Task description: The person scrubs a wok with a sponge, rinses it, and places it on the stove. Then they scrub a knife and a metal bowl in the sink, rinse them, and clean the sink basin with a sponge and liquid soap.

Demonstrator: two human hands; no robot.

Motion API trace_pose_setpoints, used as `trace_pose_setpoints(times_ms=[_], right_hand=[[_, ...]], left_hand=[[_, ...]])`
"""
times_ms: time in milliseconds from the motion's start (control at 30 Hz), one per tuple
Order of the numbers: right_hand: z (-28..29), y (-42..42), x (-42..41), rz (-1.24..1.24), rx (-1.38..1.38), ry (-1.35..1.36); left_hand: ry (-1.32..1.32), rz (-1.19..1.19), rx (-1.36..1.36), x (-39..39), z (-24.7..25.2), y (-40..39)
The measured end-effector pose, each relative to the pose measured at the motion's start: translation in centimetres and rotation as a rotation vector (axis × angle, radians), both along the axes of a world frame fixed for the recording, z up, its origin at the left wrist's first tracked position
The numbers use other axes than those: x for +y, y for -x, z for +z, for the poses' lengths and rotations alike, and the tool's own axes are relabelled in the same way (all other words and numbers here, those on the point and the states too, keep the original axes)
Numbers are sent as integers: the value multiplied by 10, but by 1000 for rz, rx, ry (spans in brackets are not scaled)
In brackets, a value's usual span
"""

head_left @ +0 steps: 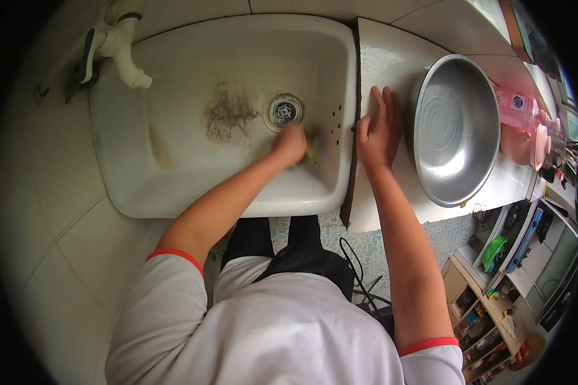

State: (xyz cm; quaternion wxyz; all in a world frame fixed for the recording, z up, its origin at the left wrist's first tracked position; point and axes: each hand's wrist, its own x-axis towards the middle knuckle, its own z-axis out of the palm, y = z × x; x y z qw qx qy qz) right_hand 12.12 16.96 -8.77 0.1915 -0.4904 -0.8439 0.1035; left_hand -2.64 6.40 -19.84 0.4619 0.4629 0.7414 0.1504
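Observation:
My left hand is inside the white ceramic sink, just below the metal drain strainer. It is closed on a yellowish scrubbing pad or cloth, blurred and mostly hidden by the hand, against the basin floor near the right wall. Brown grime marks the basin to the left of the drain. Outside the sink, my right hand lies on the white countertop by its left edge, fingers extended, holding nothing.
A large metal basin stands on the countertop right of my right hand, with pink containers beyond it. A white plastic tap juts over the sink's upper left corner. Black cables hang near the floor; shelves stand lower right.

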Motion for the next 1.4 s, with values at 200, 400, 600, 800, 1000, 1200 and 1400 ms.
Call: trace_pose_setpoints(times_ms=[200, 400, 600, 800, 1000, 1200, 1400], right_hand=[[2, 7, -3, 30, -12, 14], [3, 1, -3, -3, -25, 40], [4, 5, -6, 9, -35, 45], [3, 3, -4, -3, -47, 33], [3, 1, -6, -12, -27, 48], [6, 5, -3, 0, -36, 58], [10, 4, -2, -5, -50, 64]], left_hand=[[-426, 396, 168, 119, 11, 6], [-230, 98, 46, 20, 0, -7], [-504, 584, -224, 127, 45, 28], [-469, 118, 33, 58, 38, -8], [130, 631, -1074, 9, 32, 39], [34, 938, -1521, 11, 26, 50], [-413, 1467, -919, 36, -2, 87]])
